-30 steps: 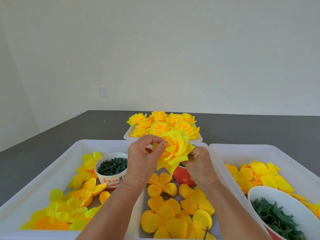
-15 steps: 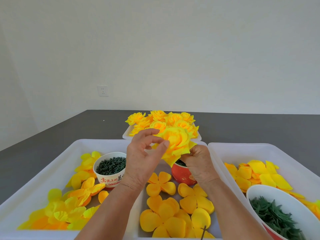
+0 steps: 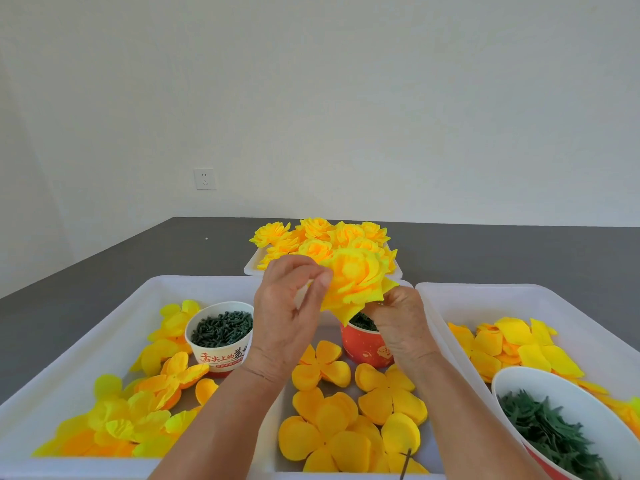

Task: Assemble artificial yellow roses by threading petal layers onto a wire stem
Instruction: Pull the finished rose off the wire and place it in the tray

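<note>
The nearly finished rose is pinched by the left hand at an outer petal and gripped underneath by the right hand. The step seems to be petal shaping; next, probably, it is to be laid with the finished roses.

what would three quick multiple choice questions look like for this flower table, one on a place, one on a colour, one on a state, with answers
1. Where do the finished yellow fabric roses lie?
A. in the far white tray
B. in the right bowl
C. on the bare table

2. What colour is the paper cup under the held rose?
A. blue
B. red
C. black

3. What is the left hand doing?
A. resting flat in a tray
B. pinching the held yellow rose at its left edge
C. gripping the white printed cup

Answers:
1 A, the roses are piled in the small white tray beyond the hands.
2 B, its wall shows red below the rose, beside the right hand.
3 B, its thumb and fingers meet on the outer petals.
</note>
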{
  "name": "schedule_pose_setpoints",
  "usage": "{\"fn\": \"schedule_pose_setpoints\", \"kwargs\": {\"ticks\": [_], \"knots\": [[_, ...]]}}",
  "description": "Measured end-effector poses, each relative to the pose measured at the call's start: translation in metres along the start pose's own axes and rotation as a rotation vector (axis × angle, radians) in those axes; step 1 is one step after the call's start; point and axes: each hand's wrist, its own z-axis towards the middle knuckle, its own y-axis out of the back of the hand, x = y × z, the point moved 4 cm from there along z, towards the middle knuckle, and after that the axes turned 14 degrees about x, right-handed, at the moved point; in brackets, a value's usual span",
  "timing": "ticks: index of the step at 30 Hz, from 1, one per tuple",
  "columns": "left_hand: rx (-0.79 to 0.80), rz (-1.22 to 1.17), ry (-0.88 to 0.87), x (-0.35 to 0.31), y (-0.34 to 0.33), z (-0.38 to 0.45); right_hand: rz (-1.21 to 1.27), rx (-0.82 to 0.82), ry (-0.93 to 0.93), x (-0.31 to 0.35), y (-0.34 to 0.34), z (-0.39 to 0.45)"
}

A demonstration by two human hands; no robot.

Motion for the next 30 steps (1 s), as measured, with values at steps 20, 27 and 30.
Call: {"fn": "schedule_pose_setpoints", "kwargs": {"ticks": [20,27,30], "knots": [[-0.031,-0.221,0.068,-0.001,0.004,0.0,-0.006,-0.061,0.117,0.006,0.005,-0.002],[0.04,0.026,-0.124,-0.008,-0.002,-0.002,-0.093,-0.05,0.245,0.014,0.002,-0.003],[0.081,0.104,-0.194,-0.012,-0.006,-0.003,-0.046,-0.074,0.242,0.013,0.004,-0.003]]}}
